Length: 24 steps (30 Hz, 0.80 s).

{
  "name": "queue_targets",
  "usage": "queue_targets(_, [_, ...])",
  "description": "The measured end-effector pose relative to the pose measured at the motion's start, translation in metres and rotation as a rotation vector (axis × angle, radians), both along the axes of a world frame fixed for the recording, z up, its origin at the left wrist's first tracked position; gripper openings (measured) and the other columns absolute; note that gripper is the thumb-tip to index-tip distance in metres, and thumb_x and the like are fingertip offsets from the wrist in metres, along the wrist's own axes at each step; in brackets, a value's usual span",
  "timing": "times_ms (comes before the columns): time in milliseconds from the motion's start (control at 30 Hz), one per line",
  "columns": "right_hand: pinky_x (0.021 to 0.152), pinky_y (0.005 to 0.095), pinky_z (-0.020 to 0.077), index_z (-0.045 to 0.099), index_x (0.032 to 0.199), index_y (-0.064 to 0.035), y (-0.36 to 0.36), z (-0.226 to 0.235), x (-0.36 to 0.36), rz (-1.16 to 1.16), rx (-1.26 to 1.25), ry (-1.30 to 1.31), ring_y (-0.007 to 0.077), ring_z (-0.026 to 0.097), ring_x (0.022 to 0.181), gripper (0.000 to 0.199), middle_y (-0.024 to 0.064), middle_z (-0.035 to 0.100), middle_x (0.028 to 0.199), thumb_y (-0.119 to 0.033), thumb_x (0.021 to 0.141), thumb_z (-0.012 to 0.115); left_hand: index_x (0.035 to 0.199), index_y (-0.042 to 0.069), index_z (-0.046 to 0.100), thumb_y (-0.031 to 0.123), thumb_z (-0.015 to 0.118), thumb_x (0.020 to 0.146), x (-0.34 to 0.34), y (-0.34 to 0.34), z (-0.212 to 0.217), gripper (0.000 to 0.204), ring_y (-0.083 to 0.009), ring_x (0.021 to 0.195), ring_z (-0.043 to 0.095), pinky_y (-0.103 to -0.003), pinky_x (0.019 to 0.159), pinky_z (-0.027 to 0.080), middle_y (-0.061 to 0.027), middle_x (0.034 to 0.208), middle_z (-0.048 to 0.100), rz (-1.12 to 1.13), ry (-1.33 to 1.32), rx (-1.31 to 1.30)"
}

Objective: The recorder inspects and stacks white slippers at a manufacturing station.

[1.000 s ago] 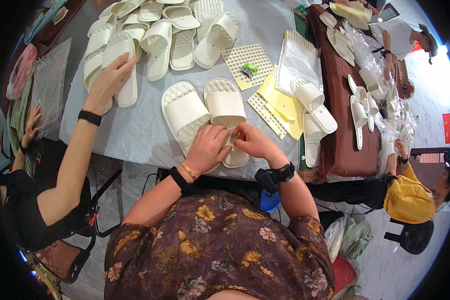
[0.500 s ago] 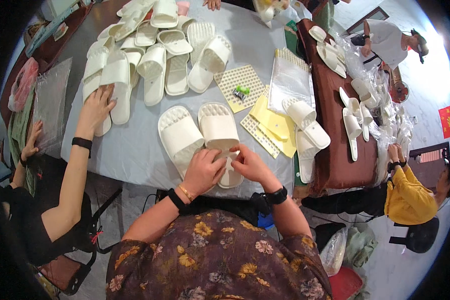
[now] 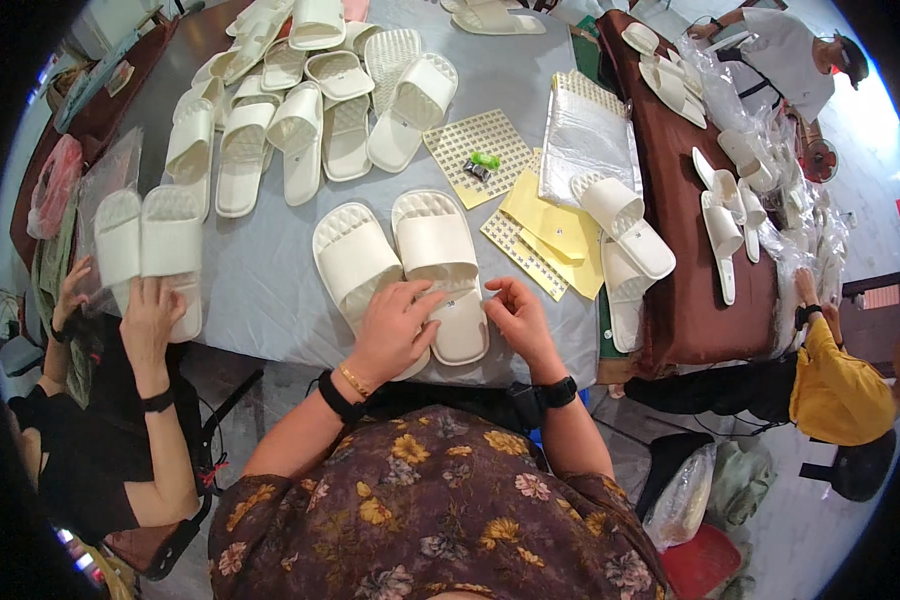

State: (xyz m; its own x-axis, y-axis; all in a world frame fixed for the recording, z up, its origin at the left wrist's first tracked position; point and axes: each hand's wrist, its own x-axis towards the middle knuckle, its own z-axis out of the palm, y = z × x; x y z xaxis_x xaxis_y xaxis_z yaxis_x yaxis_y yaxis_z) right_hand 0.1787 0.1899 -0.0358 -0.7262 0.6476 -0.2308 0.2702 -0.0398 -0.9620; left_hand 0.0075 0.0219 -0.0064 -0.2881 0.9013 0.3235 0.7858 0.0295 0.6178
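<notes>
A pair of cream slippers lies side by side in front of me, toes away: the left slipper (image 3: pixel 356 262) and the right slipper (image 3: pixel 436 240). My left hand (image 3: pixel 398 325) rests across their heel parts, fingers stretched out and holding nothing. A small printed label (image 3: pixel 450 302) shows on the right slipper's insole, by my left fingertips. Just off that slipper's outer edge is my right hand (image 3: pixel 520 318), fingers bent, thumb and forefinger slightly apart, nothing visible between them. Beyond the pair lie a label sheet (image 3: pixel 478 150) and yellow papers (image 3: pixel 542 222).
A heap of cream slippers (image 3: pixel 300 130) covers the far left of the grey-covered table (image 3: pixel 260 300). At left a co-worker's hand (image 3: pixel 152 320) holds two slippers over a clear bag (image 3: pixel 120 165). A silvery bag (image 3: pixel 590 150) and stacked slippers (image 3: pixel 625 225) lie right. Two people work beyond.
My right hand has drawn off the right slipper to its right, exposing the label. The co-worker at left has brought two slippers from the heap to the clear bag.
</notes>
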Motion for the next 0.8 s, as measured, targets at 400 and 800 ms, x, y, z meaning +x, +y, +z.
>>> queue_targets(400, [0.059, 0.0202, 0.0420, 0.061, 0.105, 0.0004, -0.013, 0.002, 0.000, -0.118, -0.007, 0.109, 0.0026, 0.051, 0.067, 0.015, -0.0028, 0.060, 0.079, -0.004, 0.091, 0.062, 0.123, 0.006, 0.062, 0.033, 0.071, 0.082, 0.013, 0.003, 0.002, 0.050, -0.0431, 0.122, 0.042, -0.051, 0.104, 0.034, -0.0250, 0.130, 0.047, 0.267, 0.092, -0.161])
queue_targets(800, [0.060, 0.0201, 0.0412, 0.062, 0.103, -0.0010, -0.013, -0.005, 0.001, -0.128, -0.023, 0.138, 0.0020, 0.049, 0.069, 0.013, -0.0050, 0.059, 0.081, -0.006, 0.092, 0.062, 0.140, -0.006, 0.041, 0.026, 0.065, 0.090, -0.008, -0.004, 0.019, 0.064, -0.0353, 0.127, 0.045, -0.044, 0.109, 0.034, -0.0231, 0.140, 0.044, 0.206, -0.633, 0.069])
